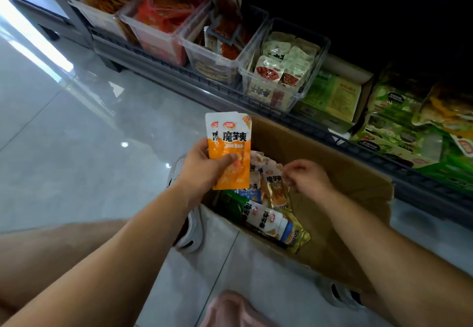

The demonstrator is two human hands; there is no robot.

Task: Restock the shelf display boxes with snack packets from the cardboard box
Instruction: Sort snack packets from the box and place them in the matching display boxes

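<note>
Two orange packets (229,147) in the left hand's (202,171) pinching grip above the cardboard box (337,165); right hand's (311,179) grip unclear.

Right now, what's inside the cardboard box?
A pile of packets, gold, blue and green, on the left of the box, with the right hand reaching in at them. Bare cardboard shows on the right. The orange packets in the left hand hide the pile's far end.

orange packets (229,147) in left hand (202,170); right hand (308,176) over cardboard box (340,173)
</note>
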